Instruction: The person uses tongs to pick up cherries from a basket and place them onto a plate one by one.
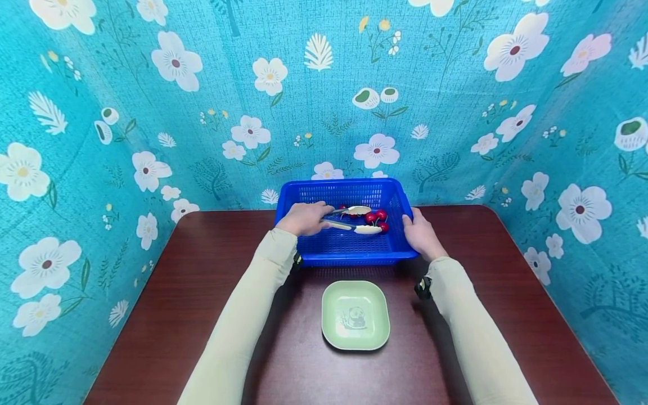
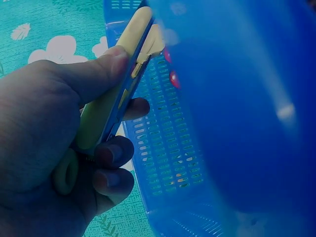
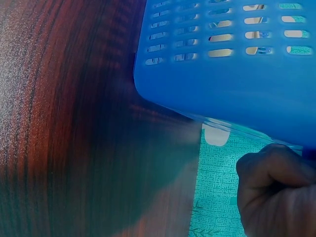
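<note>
My left hand [image 1: 306, 218] holds a pair of cream and grey tongs [image 1: 367, 229] over the left part of a blue plastic basket [image 1: 349, 260]. In the left wrist view the thumb presses one tong arm [image 2: 136, 32] and the fingers curl round the handle. Spread apart, the tong tips point right, toward several shiny red cherries [image 1: 372, 217] in the basket's right half. Whether the tips touch any cherry I cannot tell. On the right side, my right hand [image 1: 424, 235] grips the basket's rim; its fingers are partly hidden in the right wrist view.
A pale green square plate [image 1: 355, 344] with a panda print sits on the dark reddish-brown table [image 1: 202, 315], just in front of the basket. Blue flowered cloth [image 1: 212, 112] hangs behind and at both sides of the table.
</note>
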Tool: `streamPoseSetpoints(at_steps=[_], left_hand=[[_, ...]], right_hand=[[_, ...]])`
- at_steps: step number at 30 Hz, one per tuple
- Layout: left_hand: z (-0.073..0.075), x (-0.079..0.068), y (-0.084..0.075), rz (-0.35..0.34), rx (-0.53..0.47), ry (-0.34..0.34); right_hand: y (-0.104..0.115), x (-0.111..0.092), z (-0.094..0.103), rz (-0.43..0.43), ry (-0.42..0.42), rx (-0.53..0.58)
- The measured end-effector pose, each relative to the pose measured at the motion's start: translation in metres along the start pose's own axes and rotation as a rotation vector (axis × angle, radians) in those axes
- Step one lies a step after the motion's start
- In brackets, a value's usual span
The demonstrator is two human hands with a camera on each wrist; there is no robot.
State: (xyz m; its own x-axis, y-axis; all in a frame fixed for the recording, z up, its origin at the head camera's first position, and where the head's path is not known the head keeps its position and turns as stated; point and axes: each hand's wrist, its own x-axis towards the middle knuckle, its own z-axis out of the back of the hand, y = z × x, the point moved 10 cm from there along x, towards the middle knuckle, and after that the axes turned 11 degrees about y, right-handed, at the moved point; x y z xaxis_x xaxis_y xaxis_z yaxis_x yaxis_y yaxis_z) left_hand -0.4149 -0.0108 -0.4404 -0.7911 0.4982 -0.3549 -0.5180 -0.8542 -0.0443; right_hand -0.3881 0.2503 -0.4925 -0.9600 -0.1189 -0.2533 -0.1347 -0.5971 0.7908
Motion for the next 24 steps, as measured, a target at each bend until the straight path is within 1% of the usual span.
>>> streamPoseSetpoints(at_steps=[9,16,24], left_hand=[[-0.0032,0.0019,0.0022,0.004,0.004,0.008],[-0.0066,0.0045,0.0040,0.013,0.005,-0.002],[-0.0055,0.0030,0.0018,0.014,0.017,-0.006]], right_hand=[[-0.0001,-0.0002,0.0001,-0.003,-0.005,-0.009],[-0.0008,-0.0008,-0.0001,-0.009,-0.004,-0.007],[-0.0011,0.0009,-0.0001,-0.004,-0.008,-0.006]])
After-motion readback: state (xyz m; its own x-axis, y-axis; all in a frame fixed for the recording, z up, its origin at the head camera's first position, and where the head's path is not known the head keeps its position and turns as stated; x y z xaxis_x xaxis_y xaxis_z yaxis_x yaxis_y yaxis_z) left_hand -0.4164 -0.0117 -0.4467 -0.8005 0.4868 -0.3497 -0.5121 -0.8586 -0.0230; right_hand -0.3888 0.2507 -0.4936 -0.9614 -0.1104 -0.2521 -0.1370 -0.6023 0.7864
